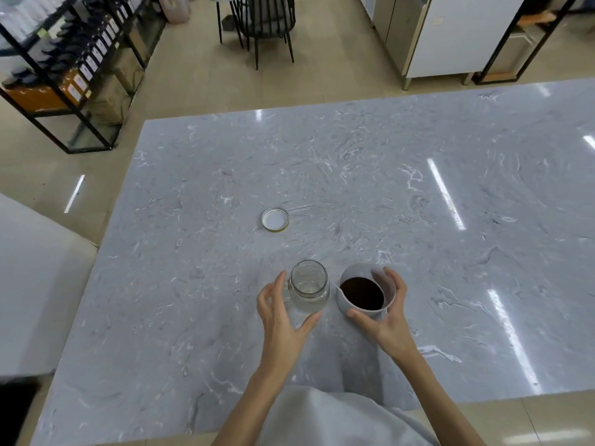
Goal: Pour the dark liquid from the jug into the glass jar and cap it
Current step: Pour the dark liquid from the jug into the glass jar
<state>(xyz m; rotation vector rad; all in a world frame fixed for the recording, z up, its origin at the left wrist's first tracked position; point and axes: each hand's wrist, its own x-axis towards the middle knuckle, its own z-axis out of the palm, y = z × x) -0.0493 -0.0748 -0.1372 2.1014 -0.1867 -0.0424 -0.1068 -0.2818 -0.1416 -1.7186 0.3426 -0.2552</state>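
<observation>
An empty clear glass jar (pixel 308 286) with an open mouth stands upright on the marble table (pixel 418 204). My left hand (pixel 283 313) curves around its left side, thumb at the near base, fingers spread and touching the glass loosely. Right of it stands a white jug (pixel 367 292) holding dark liquid. My right hand (pixel 388 317) wraps the jug from the near right, thumb on the near wall, fingers at the far rim. The jar's lid (pixel 275 219), white inside with a gold rim, lies upside down farther back on the table.
The table's left edge runs near a white counter (pixel 35 300). Beyond the far edge are a black shelf rack (pixel 64 69), a black chair (pixel 264 24) and a white cabinet (pixel 450 37).
</observation>
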